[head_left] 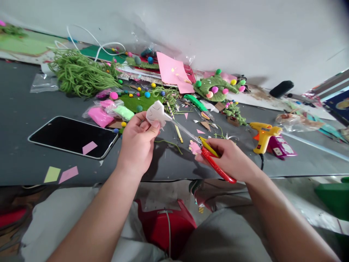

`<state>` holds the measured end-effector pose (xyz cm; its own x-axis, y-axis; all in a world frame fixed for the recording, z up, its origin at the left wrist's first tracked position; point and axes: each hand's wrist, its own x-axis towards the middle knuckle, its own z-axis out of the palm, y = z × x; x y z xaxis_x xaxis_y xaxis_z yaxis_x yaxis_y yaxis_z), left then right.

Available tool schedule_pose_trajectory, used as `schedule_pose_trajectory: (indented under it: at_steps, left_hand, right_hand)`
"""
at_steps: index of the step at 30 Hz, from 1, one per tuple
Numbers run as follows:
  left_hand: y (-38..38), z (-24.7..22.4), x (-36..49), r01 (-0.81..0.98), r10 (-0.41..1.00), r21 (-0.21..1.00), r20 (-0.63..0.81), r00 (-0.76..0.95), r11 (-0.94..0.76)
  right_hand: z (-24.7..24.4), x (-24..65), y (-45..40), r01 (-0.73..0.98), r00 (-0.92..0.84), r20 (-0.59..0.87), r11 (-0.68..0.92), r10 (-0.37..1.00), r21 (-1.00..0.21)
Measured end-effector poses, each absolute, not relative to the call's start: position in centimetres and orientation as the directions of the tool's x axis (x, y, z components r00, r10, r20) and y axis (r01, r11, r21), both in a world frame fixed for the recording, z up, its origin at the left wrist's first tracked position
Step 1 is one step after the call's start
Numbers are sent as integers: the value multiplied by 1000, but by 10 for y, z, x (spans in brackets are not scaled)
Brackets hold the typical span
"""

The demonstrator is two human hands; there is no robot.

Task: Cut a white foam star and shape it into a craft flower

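My left hand (pixel 140 140) pinches a small white paper piece (pixel 156 113) with faint lines on it, thumb in front and fingers behind. In my right hand (pixel 229 156) are scissors (pixel 215 163) with red and yellow handles. Their blades point up and left, the tips at the white paper's right edge; whether they touch it I cannot tell. A pink flower-shaped cutout (pixel 195 147) shows beside the scissors' pivot, near my right fingertips; whether they hold it is unclear. Behind the blades lies a patterned pencil (pixel 175 123).
A phone (pixel 71 136) lies at left, with a pink paper scrap on it. Green yarn (pixel 81 72), bags of pink clay (pixel 100 114) and a green cutter (pixel 195 102) lie farther back. A yellow glue gun (pixel 263 135) stands at right. The table's front edge runs below my hands.
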<state>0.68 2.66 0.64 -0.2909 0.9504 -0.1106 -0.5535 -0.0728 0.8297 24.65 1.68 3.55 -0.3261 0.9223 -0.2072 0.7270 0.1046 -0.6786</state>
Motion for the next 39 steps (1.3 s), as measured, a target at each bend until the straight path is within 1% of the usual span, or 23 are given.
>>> schedule_pose_trajectory:
  at_steps: [4, 10, 16, 24, 26, 30, 33, 36, 39]
  left_hand:
    - [27, 6, 6, -570, 953, 819, -109, -283, -75]
    - [27, 5, 6, -534, 956, 842, -87, -280, -80]
    - [27, 3, 6, -522, 953, 849, -83, -291, -85]
    - [27, 3, 7, -555, 955, 829, -111, -274, -63]
    - [27, 4, 7, -559, 956, 828, -120, -267, -52]
    - [27, 4, 6, -606, 954, 794, -143, -264, -49]
    - [27, 4, 5, -644, 958, 763, -142, -249, -54]
    - [26, 3, 5, -669, 969, 743, -148, -197, -22]
    - [22, 4, 10, -693, 980, 712, -194, -44, 110]
  right_hand:
    - [36, 247, 18, 725, -335, -212, 108, 918, -680]
    - [37, 248, 18, 747, -321, -205, 115, 924, -655]
    - [37, 249, 15, 746, -320, -218, 103, 922, -658]
    - [33, 248, 18, 745, -290, -182, 102, 939, -659]
    - [32, 249, 20, 733, -272, -175, 86, 946, -675]
    - [31, 253, 27, 675, -211, -123, 54, 970, -736]
    - [34, 254, 28, 637, -254, -109, 81, 961, -767]
    - [37, 248, 25, 479, -320, -153, 20, 935, -877]
    - [36, 236, 21, 269, -317, -122, -34, 941, -963]
